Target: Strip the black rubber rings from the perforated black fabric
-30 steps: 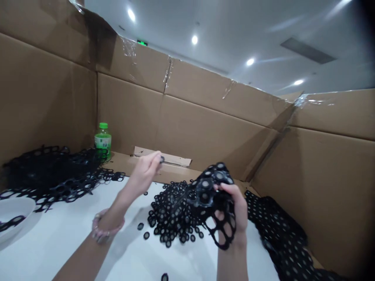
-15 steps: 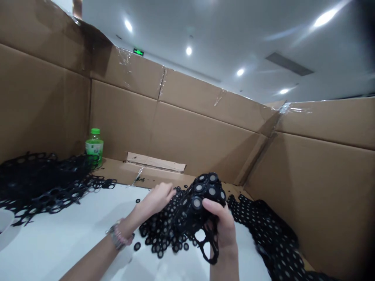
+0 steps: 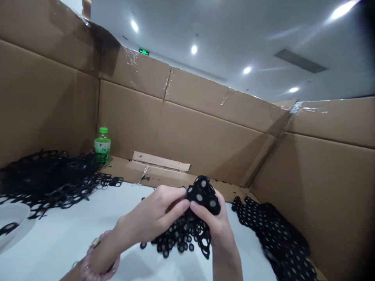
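Note:
A bunched black rubber sheet [image 3: 202, 192] dotted with pale-centred round discs is up off the table, gripped by my right hand [image 3: 218, 218]. From the other side my left hand [image 3: 164, 212] pinches the sheet's edge, thumb close to the right thumb. Part of the sheet with emptied holes [image 3: 204, 244] dangles below my right hand. Under both hands lies a pile of loose black discs [image 3: 172, 240], partly covered by them. Whether a single disc sits between my left fingertips is too small to tell.
Tall cardboard walls [image 3: 187, 128] enclose the white tabletop [image 3: 129, 259]. On the left are a heap of black holed webbing [image 3: 43, 175], a green bottle [image 3: 102, 146] and a translucent bowl [image 3: 17, 218]. More dotted black sheets [image 3: 275, 230] lie along the right.
My left hand has come rightward from beside the disc pile to the sheet and closed on it. My right hand has tilted the sheet and brought it toward the left hand.

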A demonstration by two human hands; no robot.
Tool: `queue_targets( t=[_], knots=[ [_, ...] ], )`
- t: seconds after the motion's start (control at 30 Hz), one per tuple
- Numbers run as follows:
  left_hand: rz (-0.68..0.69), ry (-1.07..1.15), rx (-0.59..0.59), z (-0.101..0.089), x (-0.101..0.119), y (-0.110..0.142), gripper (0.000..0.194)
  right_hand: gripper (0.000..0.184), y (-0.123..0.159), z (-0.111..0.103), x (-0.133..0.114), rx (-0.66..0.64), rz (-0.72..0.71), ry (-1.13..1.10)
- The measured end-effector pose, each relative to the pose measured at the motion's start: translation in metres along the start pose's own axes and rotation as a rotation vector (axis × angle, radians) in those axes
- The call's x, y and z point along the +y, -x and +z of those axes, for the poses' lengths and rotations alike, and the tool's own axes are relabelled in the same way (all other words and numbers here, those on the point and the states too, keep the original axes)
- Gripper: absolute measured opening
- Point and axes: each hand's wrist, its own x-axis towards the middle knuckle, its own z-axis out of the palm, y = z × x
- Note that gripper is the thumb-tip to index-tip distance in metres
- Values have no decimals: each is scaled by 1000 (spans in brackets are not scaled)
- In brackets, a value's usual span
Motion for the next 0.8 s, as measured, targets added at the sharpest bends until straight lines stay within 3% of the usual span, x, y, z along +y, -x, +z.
queue_targets(
  t=[0.1, 0.17, 0.23, 0.3, 0.37, 0.43, 0.57, 0.63, 0.7, 0.77, 0.8],
  knots=[
    [-50, 186, 90, 3, -11, -5, 33, 20, -2, -1, -6, -116, 38, -100],
    [-136, 288, 174, 1, -25, -10, 35, 11, -5, -5, -9, -193, 139, -203],
    [-218, 251, 251, -1, -43, -14, 36, 11, -11, -13, -10, -189, 246, -312],
    [-279, 60, 251, 0, -65, -18, 36, 15, -17, -21, -10, -150, 285, -405],
    [-334, -147, 36, 12, -86, -20, 36, 15, -21, -26, -8, -139, 276, -452],
    [-390, -271, -278, 35, -104, -19, 36, 16, -24, -27, -5, -176, 289, -456],
    [-431, -302, -402, 83, -127, -16, 24, 15, -22, -25, -4, -247, 259, -413],
    [-451, -319, -386, 90, -129, -17, 23, 15, -19, -25, -6, -234, 222, -388],
    [-467, -338, -329, 81, -123, -20, 29, 17, -16, -25, -8, -198, 201, -369],
    [-442, -324, -191, 60, -104, -23, 38, 22, -14, -24, -9, -165, 176, -346],
    [-388, -269, -29, 49, -91, -22, 40, 26, -13, -24, -8, -155, 157, -324]
  ],
)
